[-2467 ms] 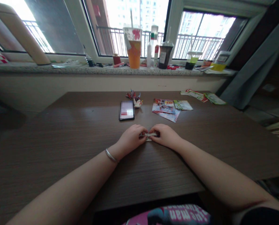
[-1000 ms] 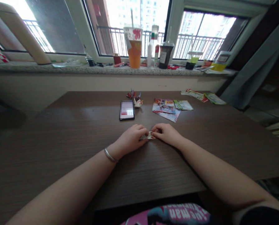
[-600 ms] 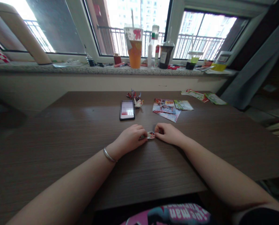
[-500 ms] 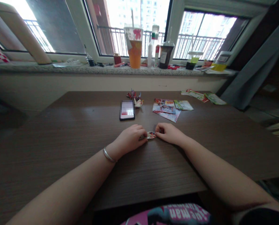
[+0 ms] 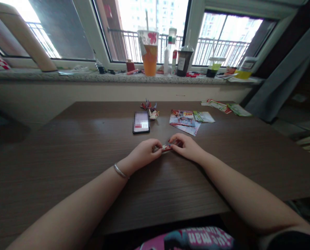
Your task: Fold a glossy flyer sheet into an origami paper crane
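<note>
A small folded piece of printed paper (image 5: 166, 148), white with red and dark marks, is held between my two hands over the middle of the table. My left hand (image 5: 146, 152) pinches its left end between thumb and fingers. On the other end, my right hand (image 5: 185, 146) has its thumb and fingers closed, covering part of the paper. Beyond my hands lie a phone (image 5: 141, 122) with a lit, blurred screen, a white folded paper figure (image 5: 153, 114) and a purple-red one (image 5: 148, 105).
Printed leaflets (image 5: 183, 118) lie right of the phone, with more paper strips (image 5: 217, 106) at the table's far right. Along the windowsill (image 5: 113, 77) stand a tall orange drink cup (image 5: 150, 55), a clear bottle (image 5: 168, 55), a dark drink cup (image 5: 183, 61) and pens.
My right hand has shifted slightly left and up, its fingers reaching further over the paper. The paper has tilted and shows a narrower face between my hands.
</note>
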